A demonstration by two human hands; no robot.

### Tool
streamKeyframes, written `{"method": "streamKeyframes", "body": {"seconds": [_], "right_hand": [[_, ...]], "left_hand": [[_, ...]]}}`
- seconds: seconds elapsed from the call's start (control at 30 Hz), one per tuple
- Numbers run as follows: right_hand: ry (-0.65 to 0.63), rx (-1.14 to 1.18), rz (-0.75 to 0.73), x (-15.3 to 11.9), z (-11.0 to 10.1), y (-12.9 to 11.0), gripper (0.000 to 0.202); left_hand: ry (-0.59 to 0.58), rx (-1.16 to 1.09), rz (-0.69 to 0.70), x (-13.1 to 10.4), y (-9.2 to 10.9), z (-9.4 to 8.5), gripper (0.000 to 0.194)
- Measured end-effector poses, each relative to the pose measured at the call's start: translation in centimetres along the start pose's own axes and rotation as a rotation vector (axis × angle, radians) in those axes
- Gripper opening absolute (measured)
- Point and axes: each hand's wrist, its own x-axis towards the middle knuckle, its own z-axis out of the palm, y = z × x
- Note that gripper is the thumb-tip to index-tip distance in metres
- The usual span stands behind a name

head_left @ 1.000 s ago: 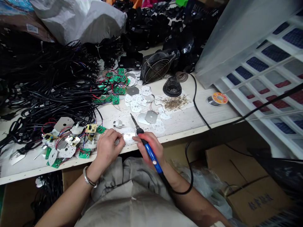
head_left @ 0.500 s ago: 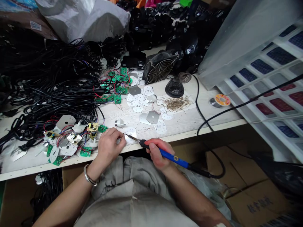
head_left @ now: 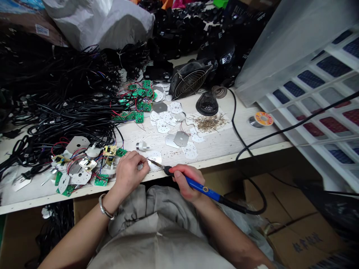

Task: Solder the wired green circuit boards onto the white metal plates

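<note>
In my right hand (head_left: pixel 188 183) is a blue soldering iron (head_left: pixel 202 188), held like a pen with its tip pointing left. That tip meets the spot just beside the fingertips of my left hand (head_left: pixel 131 168), over a white plate (head_left: pixel 155 159) at the bench's front edge. My left thumb and forefinger are pinched together; whatever sits between them is too small and too covered to name, though a thin wire seems to stick out. Just behind them lies a small white motor (head_left: pixel 143 145) with a metal end.
Left of my hands are circuit boards (head_left: pixel 101 179), plates and a heap of black cables (head_left: pixel 84 108). Behind stand a fan (head_left: pixel 190 80) and an iron stand (head_left: pixel 206 104) near solder scraps (head_left: pixel 209 122). A solder spool (head_left: pixel 260 120) sits right; the iron's cord (head_left: pixel 260 190) loops past the edge.
The soldering iron's rear end has dipped slightly and shifted left with my right hand, and its cord has swung a little. My left hand stays in place.
</note>
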Motion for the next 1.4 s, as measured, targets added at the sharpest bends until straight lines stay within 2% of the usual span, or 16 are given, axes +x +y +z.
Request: {"method": "streamKeyframes", "body": {"seconds": [0.1, 0.3, 0.57, 0.7, 0.87, 1.0, 1.17, 1.23, 1.3, 1.4], "right_hand": [[0.011, 0.032, 0.017, -0.1, 0.1, 0.0, 0.018], [0.107, 0.194, 0.276, -0.9, 0.5, 0.2, 0.024], [0.126, 0.226, 0.316, -1.0, 0.8, -0.2, 0.024], [0.232, 0.398, 0.386, -1.2, 1.0, -0.1, 0.024], [0.398, 0.699, 0.332, -0.3, 1.3, 0.4, 0.019], [0.492, 0.802, 0.324, 0.8, 1.1, 0.5, 0.020], [0.516, 0.785, 0.348, 1.3, 1.0, 0.4, 0.021], [0.516, 0.779, 0.359, 1.2, 1.0, 0.3, 0.021], [0.509, 0.782, 0.367, 1.1, 1.0, 0.3, 0.022], [0.505, 0.784, 0.365, 1.1, 1.0, 0.4, 0.022]], "left_hand": [[0.005, 0.007, -0.003, 0.0, 0.0, 0.0, 0.014], [0.004, 0.006, -0.005, 0.0, 0.0, 0.0, 0.013], [0.002, 0.012, -0.008, 0.1, 0.1, 0.0, 0.013], [0.002, -0.024, -0.014, 0.0, 0.0, 0.1, 0.014], [-0.005, -0.177, -0.042, 0.0, -0.2, -0.8, 0.015], [-0.022, -0.420, -0.126, 0.7, 0.1, -2.7, 0.018], [-0.079, -0.867, -0.326, 2.5, 0.2, -6.1, 0.018], [-0.049, -1.027, -0.404, 3.2, -0.6, -8.3, 0.019], [0.031, -1.115, -0.470, 3.4, -2.1, -11.0, 0.022], [0.181, -1.034, -0.572, 3.1, -5.2, -15.8, 0.041]]}}
